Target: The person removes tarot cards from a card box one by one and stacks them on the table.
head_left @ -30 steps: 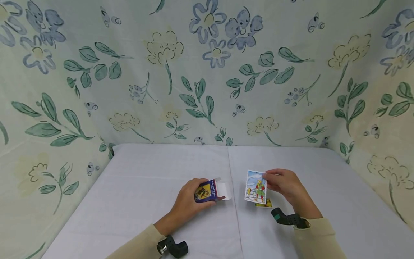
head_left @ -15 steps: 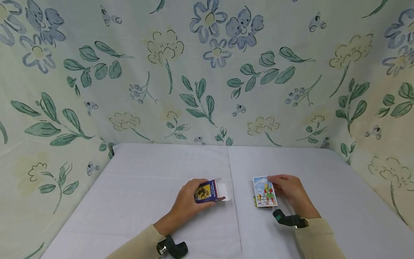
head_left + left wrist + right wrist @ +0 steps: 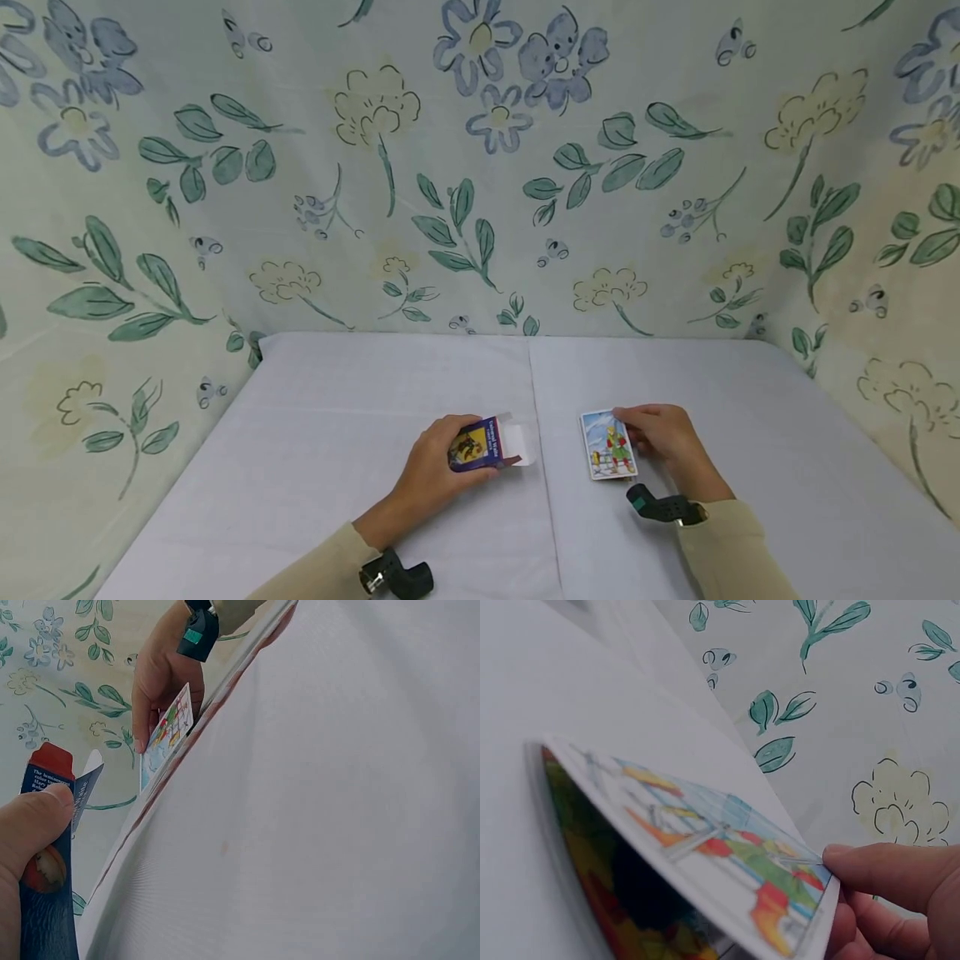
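Well clear of the box [image 3: 476, 444], fingers [image 3: 892, 926] pinch the card [image 3: 606, 447] by its edge.

The box [image 3: 476, 444] in the left hand [image 3: 433, 458] is left of the upper card [image 3: 607, 448], whose far right corner is in the right hand [image 3: 669, 436]. Beneath it shows 1 lower card [image 3: 592, 874], seemingly on the table [image 3: 375, 375], with the backdrop [image 3: 487, 317] behind.

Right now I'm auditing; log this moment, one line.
left hand: holds open blue cardboard box; right hand: pinches white-bordered illustrated card above yellow-red card; surface: white cloth
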Tool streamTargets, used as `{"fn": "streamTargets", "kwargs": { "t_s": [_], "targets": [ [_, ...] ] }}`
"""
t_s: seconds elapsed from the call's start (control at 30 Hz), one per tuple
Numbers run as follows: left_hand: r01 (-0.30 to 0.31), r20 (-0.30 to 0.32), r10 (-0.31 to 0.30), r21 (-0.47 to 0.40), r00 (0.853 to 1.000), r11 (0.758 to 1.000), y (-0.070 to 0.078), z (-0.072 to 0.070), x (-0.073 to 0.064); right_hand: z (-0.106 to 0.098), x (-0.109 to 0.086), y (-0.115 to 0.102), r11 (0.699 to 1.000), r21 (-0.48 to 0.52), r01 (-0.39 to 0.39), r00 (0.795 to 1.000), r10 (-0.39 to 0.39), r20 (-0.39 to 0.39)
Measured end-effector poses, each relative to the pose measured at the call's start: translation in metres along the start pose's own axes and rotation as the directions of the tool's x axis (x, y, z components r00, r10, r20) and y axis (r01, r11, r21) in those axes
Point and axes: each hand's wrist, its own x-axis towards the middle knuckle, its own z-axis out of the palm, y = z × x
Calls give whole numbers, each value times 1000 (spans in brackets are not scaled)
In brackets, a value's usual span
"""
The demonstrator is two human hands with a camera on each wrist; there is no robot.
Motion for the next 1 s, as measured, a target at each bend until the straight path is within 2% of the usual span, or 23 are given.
{"fn": "streamTargets", "kwargs": {
  "t_s": [0.2,0.4,1.0],
  "targets": [
    [3,3,-3,-7,1000,1000,0,0,0,3,1,3,996,-77,41,998,-44,-36],
    [1,3,-1,-11,1000,1000,-1,0,0,6,-1,5,978,-181,101,991,-115,-74],
    [-6,-1,6,-8,1000,1000,-3,1,1,10,0,7,949,-282,140,980,-174,-99]
  ]
}}
